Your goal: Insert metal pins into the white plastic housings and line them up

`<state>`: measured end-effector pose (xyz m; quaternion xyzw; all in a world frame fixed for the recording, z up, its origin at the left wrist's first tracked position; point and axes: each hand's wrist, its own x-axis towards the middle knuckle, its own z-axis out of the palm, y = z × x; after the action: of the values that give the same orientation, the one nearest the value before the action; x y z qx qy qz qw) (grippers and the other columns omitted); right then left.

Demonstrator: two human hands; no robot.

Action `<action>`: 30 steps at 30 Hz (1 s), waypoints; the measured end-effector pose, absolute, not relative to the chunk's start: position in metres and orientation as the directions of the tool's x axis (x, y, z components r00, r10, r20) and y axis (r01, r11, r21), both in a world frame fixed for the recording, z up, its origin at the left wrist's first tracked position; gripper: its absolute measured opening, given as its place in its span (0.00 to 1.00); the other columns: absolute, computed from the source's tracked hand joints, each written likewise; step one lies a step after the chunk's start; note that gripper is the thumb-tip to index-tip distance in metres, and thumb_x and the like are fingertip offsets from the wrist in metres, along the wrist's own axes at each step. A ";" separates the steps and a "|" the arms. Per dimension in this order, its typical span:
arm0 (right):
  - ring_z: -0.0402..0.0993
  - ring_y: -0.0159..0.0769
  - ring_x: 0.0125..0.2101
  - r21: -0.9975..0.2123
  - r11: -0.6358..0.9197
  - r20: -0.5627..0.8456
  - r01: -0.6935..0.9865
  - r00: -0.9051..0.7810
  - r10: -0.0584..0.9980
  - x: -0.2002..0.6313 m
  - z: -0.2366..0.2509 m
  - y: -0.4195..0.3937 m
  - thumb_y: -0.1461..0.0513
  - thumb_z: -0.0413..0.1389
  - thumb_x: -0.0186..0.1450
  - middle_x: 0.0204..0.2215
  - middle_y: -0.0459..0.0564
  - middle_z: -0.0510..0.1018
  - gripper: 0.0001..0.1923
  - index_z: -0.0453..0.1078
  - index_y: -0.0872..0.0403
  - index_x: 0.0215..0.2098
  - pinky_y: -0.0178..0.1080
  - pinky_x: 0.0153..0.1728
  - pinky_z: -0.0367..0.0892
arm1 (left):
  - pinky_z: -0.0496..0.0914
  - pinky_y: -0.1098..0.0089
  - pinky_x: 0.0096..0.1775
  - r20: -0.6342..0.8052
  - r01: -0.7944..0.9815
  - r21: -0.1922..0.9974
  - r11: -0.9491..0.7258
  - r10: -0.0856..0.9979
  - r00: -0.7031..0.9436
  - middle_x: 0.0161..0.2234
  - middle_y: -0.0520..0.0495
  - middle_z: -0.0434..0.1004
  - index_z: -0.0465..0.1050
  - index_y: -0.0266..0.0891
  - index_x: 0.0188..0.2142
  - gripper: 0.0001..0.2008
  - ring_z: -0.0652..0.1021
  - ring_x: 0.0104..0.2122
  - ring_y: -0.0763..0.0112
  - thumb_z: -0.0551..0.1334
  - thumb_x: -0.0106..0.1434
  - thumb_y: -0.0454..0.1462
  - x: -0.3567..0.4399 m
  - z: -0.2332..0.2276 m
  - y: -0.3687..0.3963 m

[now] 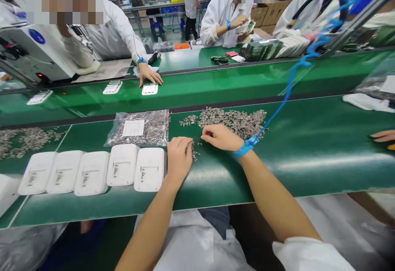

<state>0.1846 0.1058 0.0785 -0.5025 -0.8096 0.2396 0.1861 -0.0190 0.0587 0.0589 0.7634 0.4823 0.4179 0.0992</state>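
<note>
While sorting at the near edge of the screw pile on the tabletop: left hand curled over loose pieces, right hand fingers narrow, picking; white casings lined up alongside, within reach.

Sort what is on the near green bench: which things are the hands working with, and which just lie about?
In hand:
left hand closed over small metal parts
right hand picking at the loose pile of parts

Lying about:
bag of parts
row of white casings
white cloth
</note>
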 end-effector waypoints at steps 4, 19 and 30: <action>0.69 0.40 0.38 -0.403 0.446 0.124 0.800 -0.435 0.892 0.185 0.081 0.104 0.61 0.57 0.68 0.34 0.51 0.79 0.07 0.74 0.54 0.33 0.39 0.37 0.55 | 0.71 0.68 0.40 0.436 0.456 0.793 -0.404 0.899 0.039 0.38 0.49 0.80 0.76 0.41 0.40 0.05 0.77 0.37 0.70 0.61 0.66 0.34 -0.017 0.063 0.059; 0.76 0.32 0.28 -0.952 0.267 0.209 0.152 -0.317 0.925 0.139 0.080 0.083 0.55 0.57 0.67 0.30 0.47 0.78 0.10 0.70 0.54 0.40 0.37 0.32 0.72 | 0.75 0.66 0.43 0.413 0.252 0.898 -0.359 0.886 -0.211 0.38 0.48 0.81 0.79 0.41 0.40 0.07 0.80 0.38 0.69 0.64 0.66 0.40 -0.017 0.067 0.055; 0.69 0.27 0.21 -0.996 0.081 0.092 -0.045 -0.387 0.917 0.144 0.093 0.080 0.50 0.58 0.66 0.30 0.45 0.79 0.16 0.61 0.52 0.41 0.33 0.25 0.67 | 0.73 0.68 0.42 0.501 0.300 0.852 -0.430 0.835 -0.226 0.36 0.49 0.80 0.79 0.42 0.37 0.03 0.78 0.37 0.70 0.65 0.65 0.36 -0.019 0.069 0.056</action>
<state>0.1444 0.0803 0.0928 -0.3613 -0.6036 0.5738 0.4194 -0.0195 0.0558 0.0689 0.5827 0.4874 0.6126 0.2184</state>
